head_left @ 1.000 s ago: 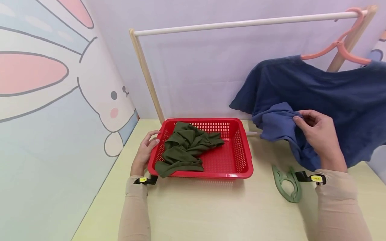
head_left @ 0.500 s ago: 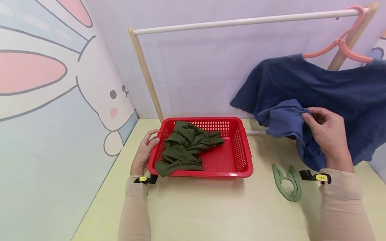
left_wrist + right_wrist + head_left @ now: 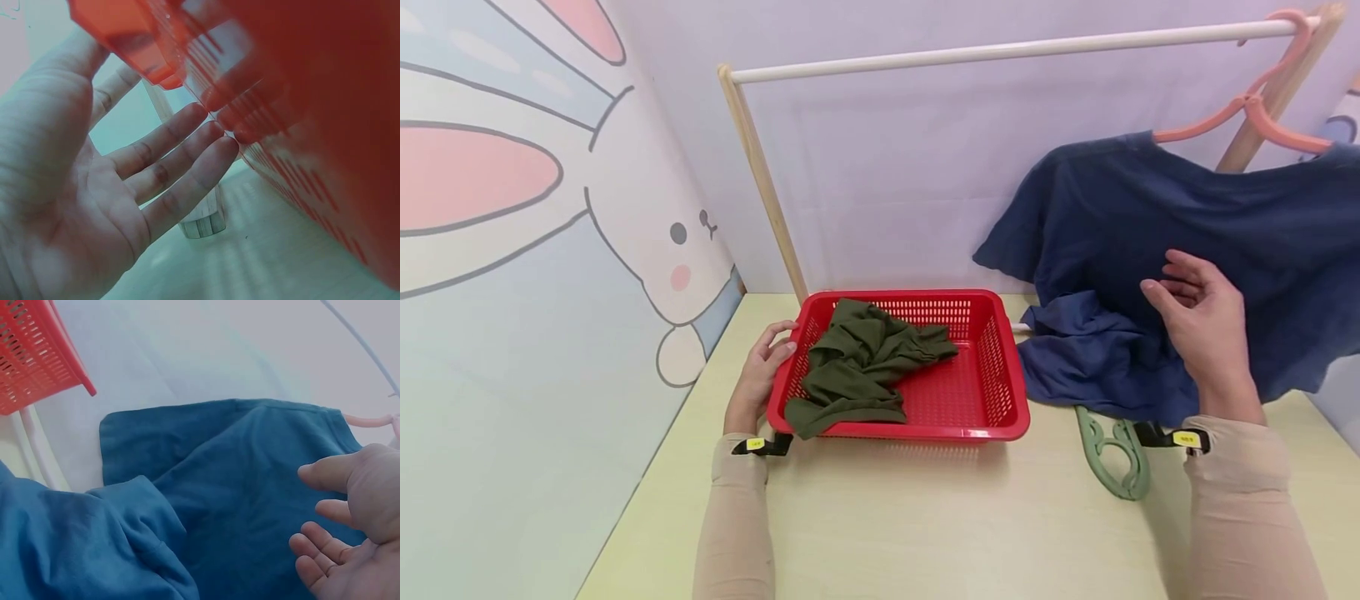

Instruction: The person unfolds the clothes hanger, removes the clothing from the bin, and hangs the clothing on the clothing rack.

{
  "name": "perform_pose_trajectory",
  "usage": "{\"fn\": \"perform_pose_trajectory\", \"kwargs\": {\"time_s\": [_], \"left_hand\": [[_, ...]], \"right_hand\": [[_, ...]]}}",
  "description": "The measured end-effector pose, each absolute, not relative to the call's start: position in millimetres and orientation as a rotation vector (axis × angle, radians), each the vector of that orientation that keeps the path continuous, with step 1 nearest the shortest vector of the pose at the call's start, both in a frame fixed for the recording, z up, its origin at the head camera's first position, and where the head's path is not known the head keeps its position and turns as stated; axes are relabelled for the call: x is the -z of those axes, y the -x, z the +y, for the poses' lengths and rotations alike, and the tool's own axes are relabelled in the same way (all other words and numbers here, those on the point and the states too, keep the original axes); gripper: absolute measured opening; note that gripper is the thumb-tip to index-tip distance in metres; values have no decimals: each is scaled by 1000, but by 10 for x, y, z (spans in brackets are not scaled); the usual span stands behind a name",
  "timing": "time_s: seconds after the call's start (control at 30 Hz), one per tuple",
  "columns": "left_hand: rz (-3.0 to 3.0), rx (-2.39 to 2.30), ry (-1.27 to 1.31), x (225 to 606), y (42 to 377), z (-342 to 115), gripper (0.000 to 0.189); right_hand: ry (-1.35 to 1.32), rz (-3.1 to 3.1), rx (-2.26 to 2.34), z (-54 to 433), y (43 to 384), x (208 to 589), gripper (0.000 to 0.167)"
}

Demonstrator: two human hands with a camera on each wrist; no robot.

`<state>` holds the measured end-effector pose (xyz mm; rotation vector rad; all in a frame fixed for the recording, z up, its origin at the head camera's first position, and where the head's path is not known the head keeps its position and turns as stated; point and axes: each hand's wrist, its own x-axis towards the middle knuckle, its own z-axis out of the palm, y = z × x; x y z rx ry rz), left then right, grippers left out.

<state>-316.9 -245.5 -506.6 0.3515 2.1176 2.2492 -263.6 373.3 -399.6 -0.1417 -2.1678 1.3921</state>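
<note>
In the head view, my left hand rests at the left rim of a red plastic basket. Its thumb lies over the rim, and in the left wrist view the straight fingers touch the basket's outer wall. A crumpled dark green garment lies inside. My right hand, fingers loosely bent and holding nothing, is in front of a navy T-shirt on a pink hanger. Below it, bunched blue cloth lies on the table; whether it belongs to the T-shirt I cannot tell.
A white rail on wooden posts runs across the back, with the pink hanger hooked near its right end. A green folding hanger lies on the table, partly under the blue cloth. A rabbit-print wall borders the left.
My right hand pinched the blue cloth and moved slightly right, then let go. The cloth dropped onto the table beside the basket, over the green hanger's top. The left hand stayed put.
</note>
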Motion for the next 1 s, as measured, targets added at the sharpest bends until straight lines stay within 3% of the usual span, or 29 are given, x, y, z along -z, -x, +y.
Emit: {"fn": "perform_pose_trajectory", "kwargs": {"time_s": [0.43,0.77,1.0], "left_hand": [[2074,-2262,-394,5036,3225,-2385,33],[2091,-2235,-347,5085,3160,-2435,34],[2110,-2229,-311,5050,3133,-2477,37]], "right_hand": [[221,-2145,-1408,3719,2501,3873,71],[143,-2164,-1374,3520,2167,3559,73],[286,-2149,-1353,3454,1926,3487,77]]}}
